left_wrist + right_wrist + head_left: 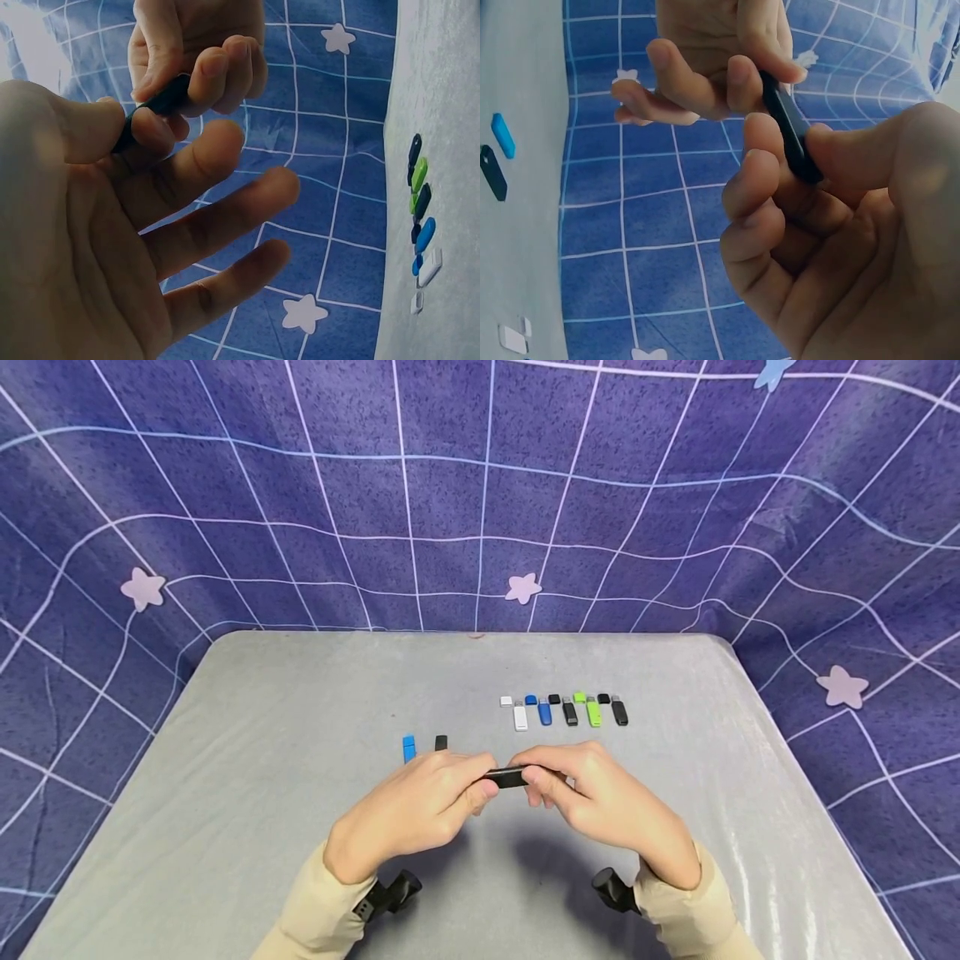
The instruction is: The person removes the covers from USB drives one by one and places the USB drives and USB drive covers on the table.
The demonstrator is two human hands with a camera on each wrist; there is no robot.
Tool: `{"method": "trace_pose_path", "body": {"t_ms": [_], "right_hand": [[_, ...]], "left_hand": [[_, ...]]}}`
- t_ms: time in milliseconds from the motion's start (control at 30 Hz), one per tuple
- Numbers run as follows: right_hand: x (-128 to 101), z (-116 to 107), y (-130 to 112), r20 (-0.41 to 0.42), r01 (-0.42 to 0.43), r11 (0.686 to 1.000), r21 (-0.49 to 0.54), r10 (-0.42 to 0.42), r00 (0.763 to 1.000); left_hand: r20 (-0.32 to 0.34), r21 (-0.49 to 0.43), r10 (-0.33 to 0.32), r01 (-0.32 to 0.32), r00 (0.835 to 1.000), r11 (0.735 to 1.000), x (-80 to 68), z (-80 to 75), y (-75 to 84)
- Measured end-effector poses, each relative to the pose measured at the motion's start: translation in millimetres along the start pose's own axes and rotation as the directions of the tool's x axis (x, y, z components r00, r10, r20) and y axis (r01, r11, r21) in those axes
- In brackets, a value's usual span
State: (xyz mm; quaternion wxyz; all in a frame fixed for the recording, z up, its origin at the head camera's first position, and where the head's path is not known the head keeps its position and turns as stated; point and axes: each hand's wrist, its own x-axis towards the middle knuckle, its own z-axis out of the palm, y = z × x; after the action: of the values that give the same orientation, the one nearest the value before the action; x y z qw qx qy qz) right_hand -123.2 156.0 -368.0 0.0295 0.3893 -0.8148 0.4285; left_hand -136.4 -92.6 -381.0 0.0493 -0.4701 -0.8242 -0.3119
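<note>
Both hands pinch one black USB stick (508, 776) over the table's (247, 760) near middle: left hand (420, 806), right hand (600, 802).

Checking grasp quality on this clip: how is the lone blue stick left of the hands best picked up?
Pinch the blue stick across its long sides from above; it lies flat on the table, with the black stick lying apart beside it.

No readable text, labels, brands, numbers or signs in any view. The USB sticks (564, 711) near the tabletop's (247, 777) far edge show plain casings; any print on them is too small to tell.
</note>
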Motion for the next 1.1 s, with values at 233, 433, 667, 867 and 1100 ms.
{"method": "trace_pose_path", "body": {"t_ms": [233, 433, 667, 867, 1100], "right_hand": [[-1, 0, -2, -0.014, -0.023, 0.999, 0.031, 0.024, 1.0], [-2, 1, -1, -0.035, -0.024, 0.999, 0.021, 0.025, 0.999], [3, 6, -1, -0.056, -0.047, 0.998, 0.029, 0.049, 0.997], [5, 11, 1, -0.053, -0.142, 0.989, 0.031, 0.144, 0.988], [6, 12, 8, -0.035, -0.199, 0.98, 0.031, 0.2, 0.979]], "left_hand": [[0.008, -0.022, -0.037, 0.037, 0.999, 0.999, 0.5, -2.0, -0.4], [-0.036, 0.025, -0.022, 0.023, 0.999, 0.999, 0.3, -2.2, -2.1], [-0.186, 0.1, 0.039, -0.02, 0.982, 0.995, 1.1, -1.5, -6.9], [-0.185, -0.035, -0.111, 0.106, 0.977, 0.994, 2.1, 2.1, -10.5], [-0.097, -0.159, -0.235, 0.218, 0.967, 0.963, 4.2, 10.1, -19.2]]}}
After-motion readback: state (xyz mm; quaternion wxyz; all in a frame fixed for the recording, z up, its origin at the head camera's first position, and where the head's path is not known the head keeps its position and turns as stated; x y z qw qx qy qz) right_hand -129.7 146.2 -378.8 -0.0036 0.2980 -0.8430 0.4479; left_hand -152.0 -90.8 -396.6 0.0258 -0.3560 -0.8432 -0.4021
